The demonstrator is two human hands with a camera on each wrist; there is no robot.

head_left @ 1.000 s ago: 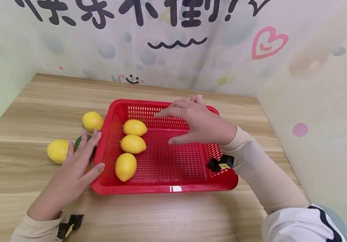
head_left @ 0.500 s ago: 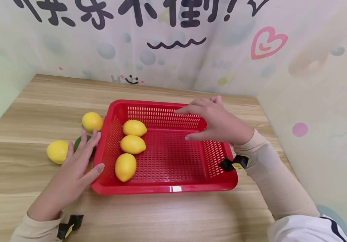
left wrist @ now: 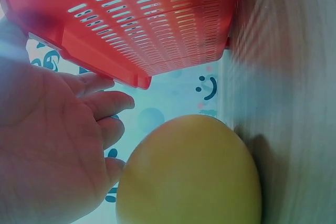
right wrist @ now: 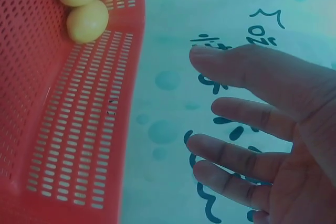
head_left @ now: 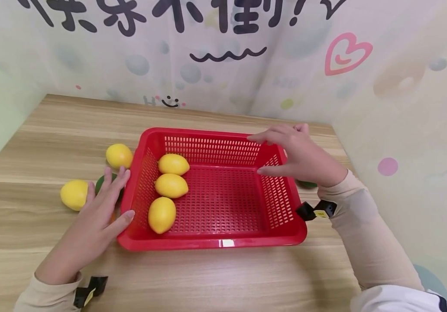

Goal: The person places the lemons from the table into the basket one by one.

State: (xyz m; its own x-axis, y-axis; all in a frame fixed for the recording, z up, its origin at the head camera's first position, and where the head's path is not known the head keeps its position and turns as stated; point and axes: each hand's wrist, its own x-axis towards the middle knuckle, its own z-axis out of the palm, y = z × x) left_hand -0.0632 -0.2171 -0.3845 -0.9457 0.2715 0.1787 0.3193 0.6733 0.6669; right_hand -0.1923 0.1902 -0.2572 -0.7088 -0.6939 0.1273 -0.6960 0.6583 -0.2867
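So the red basket (head_left: 192,246) sits nearer the surface's (head_left: 215,281) right edge than its left, three lemons (head_left: 171,186) inside. Probably light, slightly bendy plastic; I'd hold both short ends. Right grip (head_left: 297,151): wide, empty, by the right end. Left grip (head_left: 96,216): loose, holding nothing; can't quite tell if it's touching.

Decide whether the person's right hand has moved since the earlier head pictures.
Yes. In the head view, the right hand has moved rightward against the red basket, out over its right rim.

Wood-grain tabletop (head_left: 215,279), printed wall (head_left: 102,69), pink heart (head_left: 347,56)
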